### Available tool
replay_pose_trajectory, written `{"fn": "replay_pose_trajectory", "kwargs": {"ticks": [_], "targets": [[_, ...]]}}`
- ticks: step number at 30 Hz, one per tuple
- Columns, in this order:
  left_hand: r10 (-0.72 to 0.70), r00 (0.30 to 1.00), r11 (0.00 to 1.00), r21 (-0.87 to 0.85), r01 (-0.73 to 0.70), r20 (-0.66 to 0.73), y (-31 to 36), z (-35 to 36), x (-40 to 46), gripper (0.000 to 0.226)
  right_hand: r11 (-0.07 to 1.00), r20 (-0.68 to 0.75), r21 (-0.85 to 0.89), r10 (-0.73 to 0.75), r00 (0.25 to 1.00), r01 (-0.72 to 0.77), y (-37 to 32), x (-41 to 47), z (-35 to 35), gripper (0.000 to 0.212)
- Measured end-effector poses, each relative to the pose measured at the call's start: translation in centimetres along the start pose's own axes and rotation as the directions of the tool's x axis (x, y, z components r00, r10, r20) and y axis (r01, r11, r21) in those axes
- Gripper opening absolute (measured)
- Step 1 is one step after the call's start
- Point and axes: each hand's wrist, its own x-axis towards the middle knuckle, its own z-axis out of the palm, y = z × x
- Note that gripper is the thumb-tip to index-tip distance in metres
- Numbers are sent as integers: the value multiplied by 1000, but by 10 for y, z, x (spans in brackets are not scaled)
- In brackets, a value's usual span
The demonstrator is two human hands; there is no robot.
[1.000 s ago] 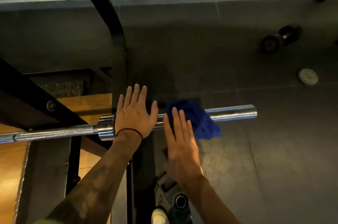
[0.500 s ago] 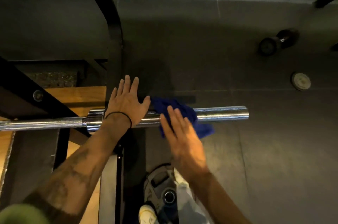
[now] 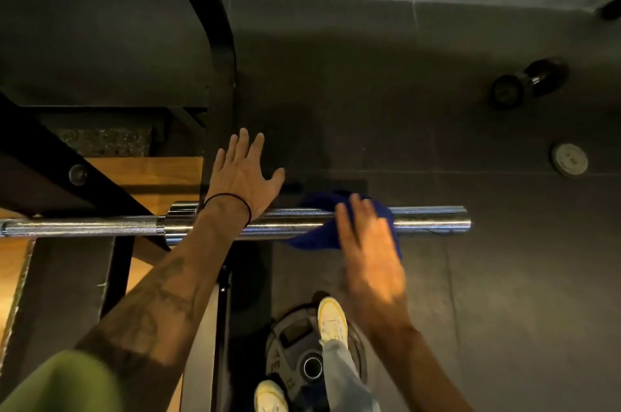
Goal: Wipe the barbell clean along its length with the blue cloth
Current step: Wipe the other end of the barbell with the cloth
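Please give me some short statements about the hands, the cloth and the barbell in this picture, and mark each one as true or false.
1. The right hand presses the blue cloth onto the barbell. True.
2. The left hand grips the cloth. False: its fingers are spread flat, apart from the cloth.
3. A dumbbell lies on the floor. True.
4. The cloth covers the bar's very end. False: the end is bare.

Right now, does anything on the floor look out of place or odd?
Yes. A weight plate lies flat on the floor directly underfoot; one white shoe stands on it. A dumbbell and a small round plate also lie loose.
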Motion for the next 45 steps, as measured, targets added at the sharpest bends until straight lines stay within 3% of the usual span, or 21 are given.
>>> {"fn": "replay_pose_trajectory", "kwargs": {"ticks": [4, 6, 9, 11, 13, 15, 17, 19, 22, 25, 28, 30, 32, 33, 35, 37, 38, 39, 40, 43, 45], "targets": [[6, 1000, 999, 38, -5, -23, 0, 0, 0, 77, 947, -122, 95, 315, 941, -305, 3, 1, -6, 95], [34, 995, 996, 80, -26, -99, 2, -4, -1, 71, 972, -98, 86, 226, 969, -218, -32, 5, 10, 94], [100, 954, 993, 82, -79, -283, 12, -6, -22, 56, 993, 5, -9, -118, 993, 118, -39, -2, 21, 93], [115, 925, 991, -23, -132, -362, 20, 3, -45, 54, 999, 18, -9, -42, 999, 42, 1, 3, 10, 110], [145, 935, 987, -24, -162, -323, 27, 16, -59, 60, 977, -80, 51, 211, 974, -208, 30, 4, 1, 117], [143, 956, 989, 72, -129, -255, 26, 26, -60, 69, 929, -107, 131, 359, 927, -345, 7, 5, 3, 116], [111, 971, 992, 89, -94, -212, 25, 26, -55, 74, 954, -91, 164, 269, 959, -252, -35, 1, 16, 102], [116, 972, 991, 89, -100, -205, 25, 27, -55, 74, 989, -29, 147, 8, 1000, -4, -54, -7, 24, 82], [109, 972, 992, 84, -94, -207, 25, 26, -56, 72, 978, 15, 46, -203, 979, 202, -7, -1, 15, 83], [104, 976, 993, 73, -91, -193, 27, 24, -56, 70, 996, -81, 55, 71, 994, -67, 30, -3, 0, 97], [105, 980, 991, 97, -89, -169, 27, 22, -57, 70, 924, -88, 210, 344, 935, -320, -19, -4, 6, 96], [103, 984, 991, 104, -88, -148, 28, 22, -57, 70, 955, -28, 246, 177, 984, -165, -39, -12, 14, 104], [95, 987, 991, 103, -82, -130, 28, 21, -56, 71, 989, -70, 104, -100, 993, 107, -18, -17, 12, 95], [92, 989, 992, 100, -80, -119, 28, 21, -55, 70, 989, -66, 4, -144, 987, 145, 3, -18, 8, 95], [85, 992, 992, 101, -76, -90, 29, 20, -54, 69, 998, -104, -69, -15, 994, 8, 34, -17, 0, 97], [71, 996, 992, 105, -65, -55, 30, 18, -50, 68, 970, -157, 62, 244, 957, -237, 20, -10, -3, 92], [61, 998, 993, 102, -57, -35, 30, 17, -48, 68, 953, -103, 118, 291, 951, -279, 2, -8, 1, 90], [55, 998, 994, 96, -53, -17, 31, 16, -47, 68, 949, -46, 159, 282, 958, -271, -18, -7, 4, 99], [48, 999, 995, 90, -48, -5, 31, 15, -44, 69, 971, 28, 178, 157, 987, -160, -31, -12, 10, 120], [28, 999, 997, 76, -31, 45, 30, 11, -35, 76, 983, 83, 110, -159, 984, 150, -14, -18, 13, 98], [20, 999, 999, 50, -22, 46, 30, 10, -32, 76, 996, 71, 64, -74, 995, 69, 19, -15, 3, 95]]}}
